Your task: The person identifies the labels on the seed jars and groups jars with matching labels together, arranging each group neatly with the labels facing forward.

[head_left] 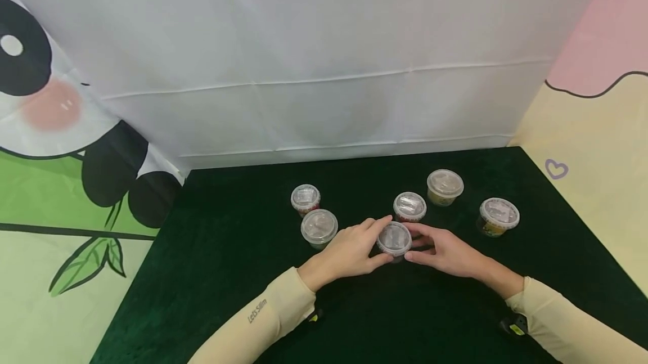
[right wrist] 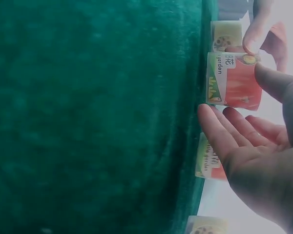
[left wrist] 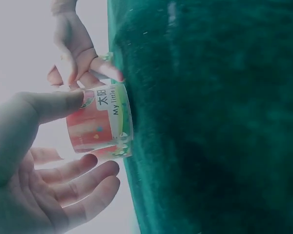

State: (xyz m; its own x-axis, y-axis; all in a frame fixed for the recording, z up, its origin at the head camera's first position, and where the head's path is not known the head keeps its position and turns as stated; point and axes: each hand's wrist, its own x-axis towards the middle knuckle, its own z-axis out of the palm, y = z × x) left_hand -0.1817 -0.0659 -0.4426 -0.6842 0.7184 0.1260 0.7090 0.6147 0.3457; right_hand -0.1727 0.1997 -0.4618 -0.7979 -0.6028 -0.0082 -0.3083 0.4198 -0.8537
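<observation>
Watching from here, I'd judge the handling of the red-labelled tub (head_left: 394, 239) midway: it appears to stand on the green bench (head_left: 217, 279), framed by both hands and not yet let go. The left hand (head_left: 353, 249) grasps it lightly between thumb and forefinger; the right hand (head_left: 448, 251) has a slack grip, fingers fairly straight alongside. I count six lidded tubs: this one, plus back-left tub (head_left: 305, 197), front-left tub (head_left: 319, 227), middle tub (head_left: 410, 206), back-right tub (head_left: 445, 183) and front-right tub (head_left: 499, 214). Those five stand ungrasped; whether any await handling, I can't tell.
</observation>
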